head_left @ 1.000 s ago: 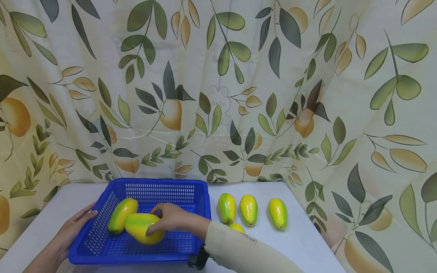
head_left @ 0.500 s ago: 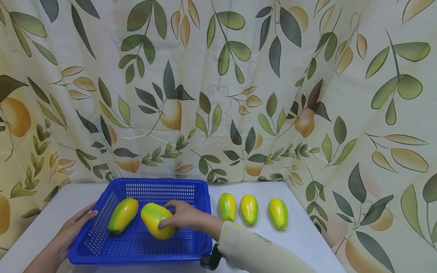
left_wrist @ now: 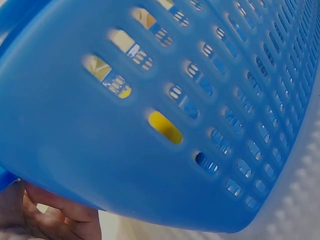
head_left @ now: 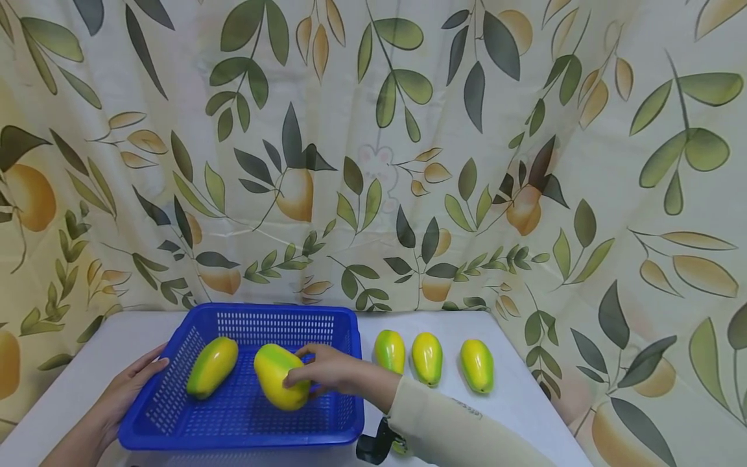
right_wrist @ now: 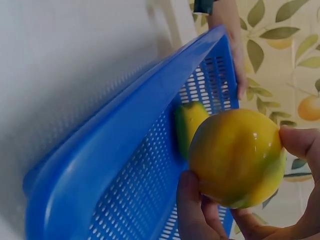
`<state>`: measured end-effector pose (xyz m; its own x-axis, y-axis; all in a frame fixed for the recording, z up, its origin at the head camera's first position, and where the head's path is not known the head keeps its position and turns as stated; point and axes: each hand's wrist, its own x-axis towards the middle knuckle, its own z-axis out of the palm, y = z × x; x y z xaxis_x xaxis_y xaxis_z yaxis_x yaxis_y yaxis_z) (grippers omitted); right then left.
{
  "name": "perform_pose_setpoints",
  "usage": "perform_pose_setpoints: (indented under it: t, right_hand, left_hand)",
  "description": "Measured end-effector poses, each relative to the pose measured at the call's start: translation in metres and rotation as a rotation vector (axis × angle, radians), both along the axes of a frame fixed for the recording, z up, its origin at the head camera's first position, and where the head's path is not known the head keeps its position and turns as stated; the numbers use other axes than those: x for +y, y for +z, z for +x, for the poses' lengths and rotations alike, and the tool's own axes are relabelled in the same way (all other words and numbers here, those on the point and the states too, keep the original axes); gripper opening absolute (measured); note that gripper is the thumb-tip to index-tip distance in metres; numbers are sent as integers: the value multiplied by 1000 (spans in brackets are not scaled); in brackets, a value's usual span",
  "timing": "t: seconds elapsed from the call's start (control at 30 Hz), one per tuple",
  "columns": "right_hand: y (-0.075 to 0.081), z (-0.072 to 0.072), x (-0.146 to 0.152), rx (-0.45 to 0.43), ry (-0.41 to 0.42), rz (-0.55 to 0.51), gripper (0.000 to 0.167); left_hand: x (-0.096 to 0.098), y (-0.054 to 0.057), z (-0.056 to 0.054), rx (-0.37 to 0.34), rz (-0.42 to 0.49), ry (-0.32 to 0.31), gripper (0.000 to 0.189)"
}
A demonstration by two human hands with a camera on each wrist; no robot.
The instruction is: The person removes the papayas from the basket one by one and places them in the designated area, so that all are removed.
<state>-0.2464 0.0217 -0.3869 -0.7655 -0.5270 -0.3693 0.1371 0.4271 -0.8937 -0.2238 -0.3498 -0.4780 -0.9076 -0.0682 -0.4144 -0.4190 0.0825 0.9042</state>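
Note:
My right hand (head_left: 327,371) grips a yellow-green papaya (head_left: 281,377) over the middle of the blue plastic basket (head_left: 239,440). In the right wrist view the fingers and thumb pinch this papaya (right_wrist: 237,159) from opposite sides, blunt end toward the camera. Another papaya (head_left: 213,368) lies tilted in the left part of the basket. At the basket's left rim, my left hand (head_left: 125,392) holds on with its thumb near the top edge. In the left wrist view the slotted basket wall (left_wrist: 125,155) fills most of the picture, with curled fingers (left_wrist: 75,215) under the rim.
On the white table (head_left: 455,415), right of the basket, stand three papayas in a loose row: a left one (head_left: 390,350), a middle one (head_left: 427,359) and a right one (head_left: 476,366). Another bit of yellow-green fruit (head_left: 399,446) shows below the right sleeve. A leaf-patterned curtain (head_left: 373,194) hangs behind.
My right hand has moved rightward inside the basket with the papaya, away from the other papaya, and the held papaya has turned more upright. My left hand stays at the rim.

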Motion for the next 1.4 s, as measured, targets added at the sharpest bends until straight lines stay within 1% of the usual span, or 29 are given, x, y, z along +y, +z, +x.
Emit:
perform_pose_setpoints:
  t: [0.13,0.27,0.57,0.83,0.93,1.13,1.4]
  right_hand:
    - [-2,-1,4,-50,-23,-32,53]
    - [-1,-1,8,-93,-35,-53,51]
    - [2,2,19,-197,-27,-96,61]
    - [4,3,32,-293,-40,-154,61]
    - [4,4,38,-310,-35,-169,62]
    - [6,5,48,-325,-33,-165,66]
    - [13,9,60,-342,-19,-208,62]
  left_hand:
    - [0,1,0,0,-6,-8,89]
    - [-1,2,-1,5,14,0,88]
    - [-1,2,-2,7,20,12,90]
    - [0,1,-1,10,40,17,90]
    - [0,0,-1,7,33,17,90]
    - [0,0,0,-8,37,14,90]
    - [0,0,0,-2,24,5,89]
